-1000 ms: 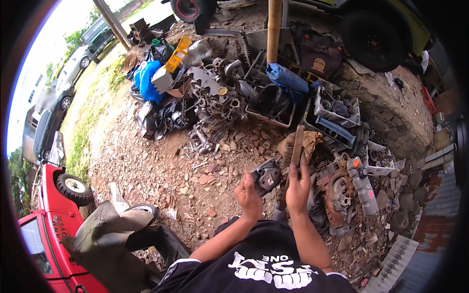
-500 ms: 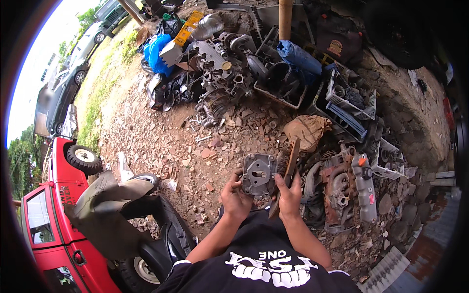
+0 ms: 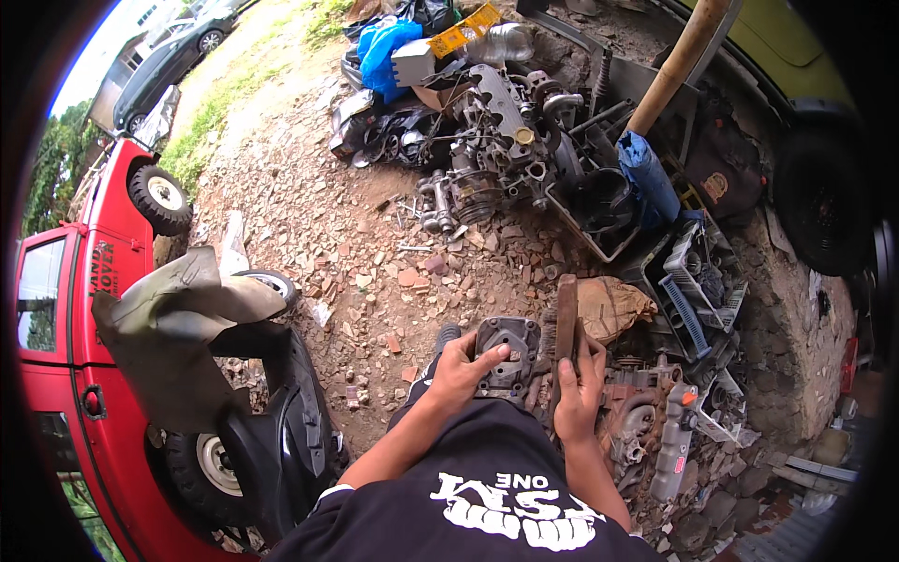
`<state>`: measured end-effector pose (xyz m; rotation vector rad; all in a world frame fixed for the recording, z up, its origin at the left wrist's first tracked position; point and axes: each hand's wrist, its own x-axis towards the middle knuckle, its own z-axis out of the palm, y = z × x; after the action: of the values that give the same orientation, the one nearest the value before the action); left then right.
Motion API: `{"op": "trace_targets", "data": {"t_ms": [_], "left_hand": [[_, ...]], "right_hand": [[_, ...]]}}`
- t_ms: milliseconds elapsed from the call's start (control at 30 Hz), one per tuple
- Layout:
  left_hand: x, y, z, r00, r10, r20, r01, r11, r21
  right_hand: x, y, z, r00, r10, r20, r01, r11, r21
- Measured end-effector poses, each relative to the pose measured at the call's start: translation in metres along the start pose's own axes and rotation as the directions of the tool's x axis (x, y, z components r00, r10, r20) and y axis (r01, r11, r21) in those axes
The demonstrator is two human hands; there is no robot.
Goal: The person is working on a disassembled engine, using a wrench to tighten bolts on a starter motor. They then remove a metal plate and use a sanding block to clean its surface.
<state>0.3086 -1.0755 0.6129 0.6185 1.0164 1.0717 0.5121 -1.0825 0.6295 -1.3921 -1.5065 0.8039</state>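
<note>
Gripping a dark cast-metal engine part (image 3: 507,353), the left hand (image 3: 459,373) has its fingers wrapped over the near edge and the thumb laid across the face beside a round bore. The part is squarish, dull grey and greasy, held low in the middle of the view just above the person's black printed shirt (image 3: 487,506). The right hand (image 3: 581,391) is closed around a long, narrow, rust-brown bar (image 3: 566,323) that stands nearly upright, just beside the part's right edge; whether bar and part touch cannot be told.

Containers: a shallow dark tray (image 3: 599,211) at upper right holds a round black piece; next to it an openwork grey-and-blue plastic crate (image 3: 698,281) carries small metal scrap. A crumpled tan sack (image 3: 613,307) lies between the crate and the hands.

Materials and shapes: the ground (image 3: 365,244) is reddish earth strewn with broken brick chips. Beyond it a heap of oily engine assemblies (image 3: 496,140) shows ribbed castings, pulleys and tubes, with blue plastic sheeting (image 3: 384,47) and a yellow box (image 3: 464,28) behind. A rusted housing (image 3: 632,417) and a grey cylinder with an orange cap (image 3: 672,440) sit right of the hands. At left stand a black scooter (image 3: 272,421) under a khaki cloth (image 3: 178,323) and a red truck (image 3: 84,309).
</note>
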Motion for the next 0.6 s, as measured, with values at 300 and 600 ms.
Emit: {"op": "trace_targets", "data": {"t_ms": [300,600], "left_hand": [[0.074,0.064,-0.069,0.921,0.367,-0.135,-0.332,0.916,0.225],[0.115,0.094,-0.096,0.866,0.467,-0.18,-0.416,0.871,0.263]], "right_hand": [[0.09,-0.053,0.104,0.955,-0.278,0.105,0.296,0.916,-0.272],[0.113,-0.07,0.162,0.988,-0.152,-0.025,0.135,0.931,-0.339]]}}
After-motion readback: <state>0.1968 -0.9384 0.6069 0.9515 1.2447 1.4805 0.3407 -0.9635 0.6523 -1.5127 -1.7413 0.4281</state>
